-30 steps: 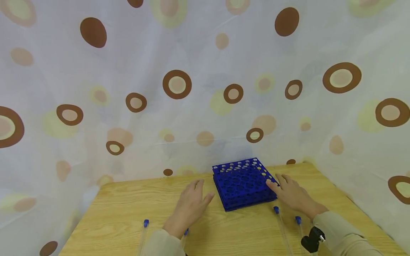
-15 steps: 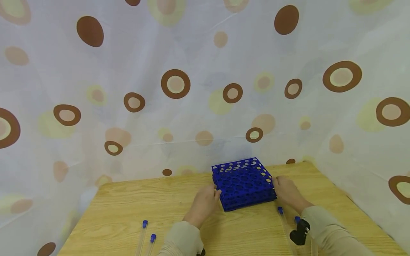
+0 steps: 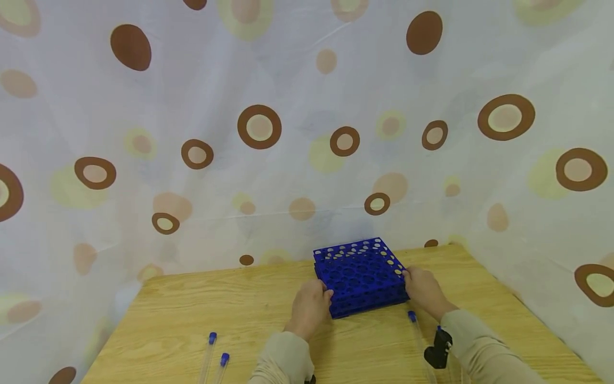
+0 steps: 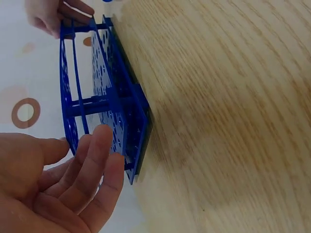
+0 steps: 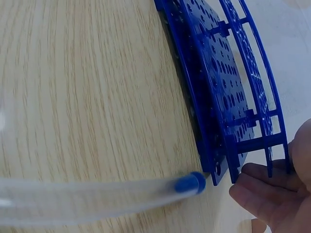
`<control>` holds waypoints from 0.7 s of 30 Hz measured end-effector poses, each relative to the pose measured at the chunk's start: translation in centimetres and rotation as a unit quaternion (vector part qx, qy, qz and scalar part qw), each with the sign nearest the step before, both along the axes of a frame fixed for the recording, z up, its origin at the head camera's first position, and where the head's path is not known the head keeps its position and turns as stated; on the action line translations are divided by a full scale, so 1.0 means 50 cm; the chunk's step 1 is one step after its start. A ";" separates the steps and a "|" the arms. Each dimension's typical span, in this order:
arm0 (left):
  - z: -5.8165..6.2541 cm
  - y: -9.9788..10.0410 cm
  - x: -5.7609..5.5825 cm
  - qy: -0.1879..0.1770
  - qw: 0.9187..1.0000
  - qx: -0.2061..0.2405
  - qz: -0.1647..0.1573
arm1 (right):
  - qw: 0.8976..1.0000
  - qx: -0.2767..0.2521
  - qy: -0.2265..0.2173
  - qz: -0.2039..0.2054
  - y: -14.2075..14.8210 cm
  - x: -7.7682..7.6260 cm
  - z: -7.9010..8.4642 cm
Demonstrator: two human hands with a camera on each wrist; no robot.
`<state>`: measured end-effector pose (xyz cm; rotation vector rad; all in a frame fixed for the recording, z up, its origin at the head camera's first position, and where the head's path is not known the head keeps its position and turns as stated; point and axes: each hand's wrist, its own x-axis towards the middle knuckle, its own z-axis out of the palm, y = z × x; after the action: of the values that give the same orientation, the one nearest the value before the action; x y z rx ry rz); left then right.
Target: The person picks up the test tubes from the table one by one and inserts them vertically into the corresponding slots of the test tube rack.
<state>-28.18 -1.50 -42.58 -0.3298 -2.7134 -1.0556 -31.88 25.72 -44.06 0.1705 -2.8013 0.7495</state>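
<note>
A blue test tube rack point(image 3: 362, 280) with stacked perforated plates stands toward the back of the wooden table. My left hand point(image 3: 309, 309) pinches its left side. In the left wrist view the thumb of the left hand point(image 4: 63, 179) meets the upper plate's edge while the fingers curl along the side. At the opposite side my right hand point(image 3: 426, 292) grips the rack, thumb over the top edge. Its fingers reach beneath the upper plates in the right wrist view, where a clear test tube point(image 5: 112, 199) with a blue cap lies close to the rack's corner.
Two capped test tubes, one point(image 3: 206, 360) left of the other point(image 3: 220, 369), lie at the table's front left. Another tube point(image 3: 419, 344) lies by the right forearm, which partly covers more tubes. A dotted curtain point(image 3: 216, 181) hangs behind the wooden table point(image 3: 192, 304).
Both hands, earlier spread open at the rack's sides, have closed on its left and right edges. The left hand moved right, uncovering a tube. The rack stays about where it was.
</note>
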 end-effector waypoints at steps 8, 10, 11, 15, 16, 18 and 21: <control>-0.007 0.000 0.008 0.130 0.981 -0.131 0.066 | 1.000 0.015 0.012 -0.001 -0.022 0.001 -0.001; -0.007 -0.002 0.011 0.140 0.976 -0.149 0.076 | 1.000 0.015 0.011 0.005 -0.026 0.002 -0.002; -0.007 -0.004 0.012 0.143 0.974 -0.154 0.080 | 1.000 0.015 0.009 0.009 -0.027 0.003 -0.003; -0.007 -0.020 0.016 0.137 0.973 -0.171 0.072 | 1.000 0.008 -0.005 0.030 -0.033 0.010 -0.002; -0.007 -0.026 0.016 0.141 0.972 -0.174 0.066 | 0.999 0.008 -0.002 0.037 -0.034 0.012 -0.001; -0.004 -0.037 0.016 0.141 0.973 -0.175 0.051 | 0.999 0.007 -0.002 0.049 -0.039 0.017 0.001; 0.010 -0.053 0.015 0.100 0.981 -0.164 0.022 | 0.998 0.004 0.001 0.062 -0.048 0.021 0.003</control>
<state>-27.45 -4.14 -42.10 -0.4028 -2.6875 -0.5278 -30.81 23.34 -43.90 0.3489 -2.8133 0.7661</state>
